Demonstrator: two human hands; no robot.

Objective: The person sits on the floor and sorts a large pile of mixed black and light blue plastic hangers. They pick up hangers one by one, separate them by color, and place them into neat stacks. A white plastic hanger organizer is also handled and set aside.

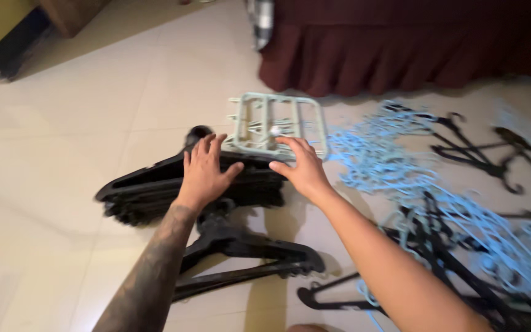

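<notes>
My left hand [204, 169] lies flat, fingers spread, on a stack of black plastic hangers [142, 190] on the tiled floor. Its fingertips reach the near left edge of a pale green folding clip rack [276, 123] that rests on the stack's far end. My right hand [302, 166] presses on the rack's near right edge, fingers apart. Another black hanger [247, 255] lies on the floor just below my left forearm.
A tangle of light blue hangers [401, 166] mixed with black ones [480, 157] spreads over the floor to the right. A dark red bed skirt [401, 55] hangs at the back. Wooden furniture [69, 12] stands at the far left.
</notes>
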